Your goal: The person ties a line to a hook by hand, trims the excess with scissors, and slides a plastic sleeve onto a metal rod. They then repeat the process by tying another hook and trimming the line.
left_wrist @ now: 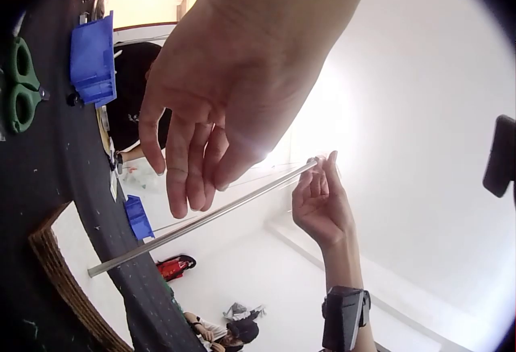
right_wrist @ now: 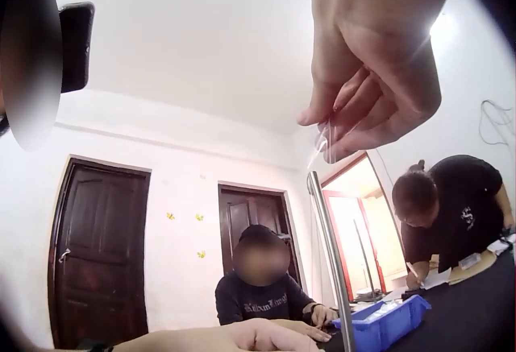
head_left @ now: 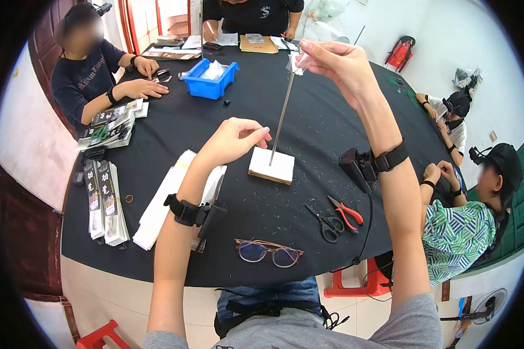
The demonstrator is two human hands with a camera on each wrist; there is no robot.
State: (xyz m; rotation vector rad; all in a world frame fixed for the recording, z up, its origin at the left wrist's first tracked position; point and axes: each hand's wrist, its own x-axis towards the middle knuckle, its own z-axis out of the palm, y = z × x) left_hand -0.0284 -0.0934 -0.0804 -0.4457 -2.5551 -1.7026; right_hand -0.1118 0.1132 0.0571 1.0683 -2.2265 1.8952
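Observation:
A thin metal rod (head_left: 282, 113) stands upright in a white-topped block (head_left: 272, 166) with rough brown sides. At its top, my right hand (head_left: 344, 67) pinches a small piece of clear and white film (head_left: 297, 63). In the right wrist view the film hangs from the fingertips just over the rod's upper end (right_wrist: 314, 179); its exact kind cannot be told. My left hand (head_left: 236, 142) hovers beside the lower rod with fingers loosely bent and nothing held. The left wrist view shows those fingers (left_wrist: 197, 167) hanging relaxed near the rod (left_wrist: 201, 219).
Black scissors (head_left: 325, 222), red-handled pliers (head_left: 346, 213) and eyeglasses (head_left: 268, 252) lie near the front edge. White paper strips (head_left: 163, 203) and printed packets (head_left: 106, 200) are at left. A blue bin (head_left: 211, 81) stands farther back. Several people sit or stand around the black table.

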